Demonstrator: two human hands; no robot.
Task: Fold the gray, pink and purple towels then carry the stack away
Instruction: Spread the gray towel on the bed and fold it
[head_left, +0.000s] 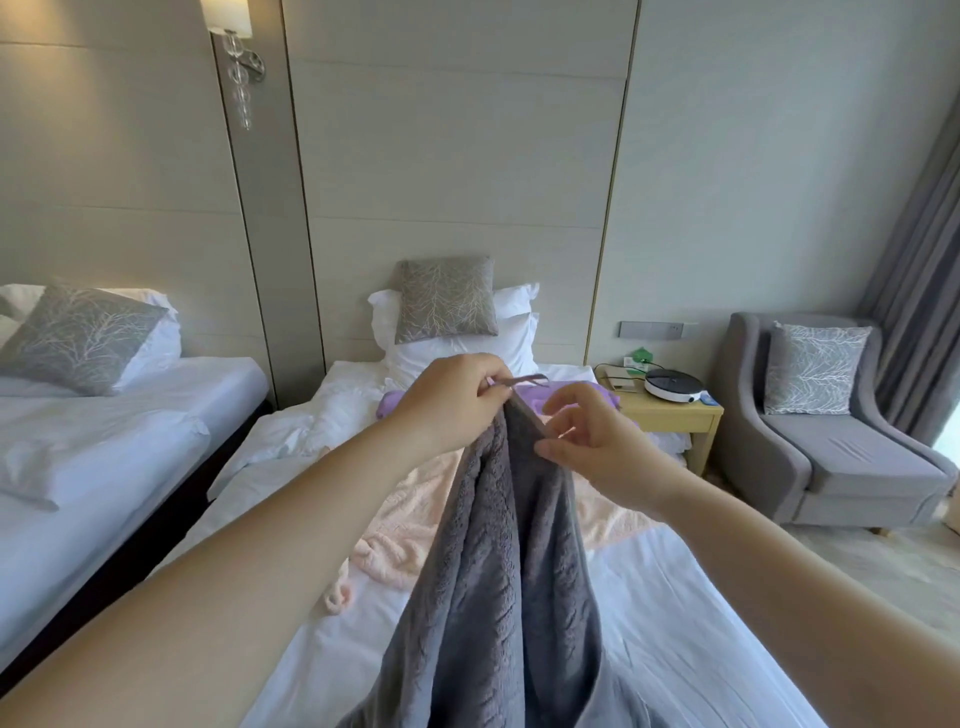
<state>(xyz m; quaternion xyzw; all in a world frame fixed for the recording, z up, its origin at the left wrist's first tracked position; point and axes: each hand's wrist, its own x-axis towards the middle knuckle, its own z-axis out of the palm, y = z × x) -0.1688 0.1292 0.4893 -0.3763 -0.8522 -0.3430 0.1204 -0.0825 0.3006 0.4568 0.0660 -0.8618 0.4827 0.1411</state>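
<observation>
Head view is showing a second bed lying at far left, with a dark gap running between it and the nearer bed. The left hand is reaching out over the nearer bed. Its fingers are curling tight together against the thumb, pinching the top hem of the gray towel where a thin loop is sticking out to the right. The gray towel is hanging from that pinch in long folds, falling toward the camera and running out of the bottom edge.

Beneath it, the pink towel is lying rumpled across the white sheet, its left edge trailing toward the mattress side. The purple towel is resting farther up the bed, just below the pillows.

The right hand is hovering just right of the left, its thumb tip touching the gray hem. Its fingers are curling loosely with a gap showing between forefinger and thumb; whether they are clamping the cloth I cannot tell.

White sheet is lying bare on both sides of the hanging towel. A bedside table is standing against the bed's right edge, an armchair is sitting beyond it, and floor is showing between chair and bed.
</observation>
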